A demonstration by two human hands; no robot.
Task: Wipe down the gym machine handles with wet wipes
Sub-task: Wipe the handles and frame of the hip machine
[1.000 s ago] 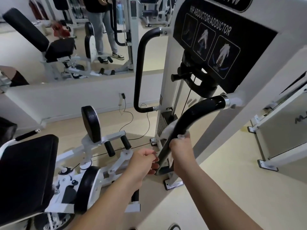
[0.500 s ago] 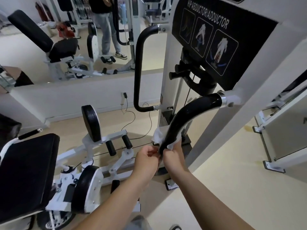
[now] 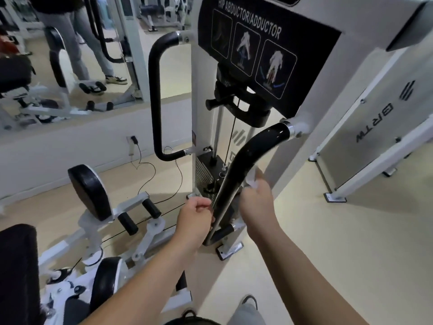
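A glossy black curved handle (image 3: pixel 243 160) runs down the front of the white hip abductor/adductor machine (image 3: pixel 328 73). My right hand (image 3: pixel 257 202) is just right of the handle's lower half and pinches a white wet wipe (image 3: pixel 253 179), which sticks up above the fingers. My left hand (image 3: pixel 195 215) is on the handle's left side, low down, with its fingers curled; whether it holds anything is hard to see. A second black handle (image 3: pixel 154 97) stands further back on the left.
The machine's black seat pad (image 3: pixel 16 273), round thigh pads (image 3: pixel 89 191) and white leg frame (image 3: pixel 131 221) fill the lower left. A wall mirror (image 3: pixel 70 55) reflects a standing person. Cables (image 3: pixel 150 170) lie on the floor. Another white machine (image 3: pixel 375 127) stands on the right.
The wipe was wrapped round the handle and gripped by both hands. It has come off to the right in my right hand, and my left hand has let go and sits apart.
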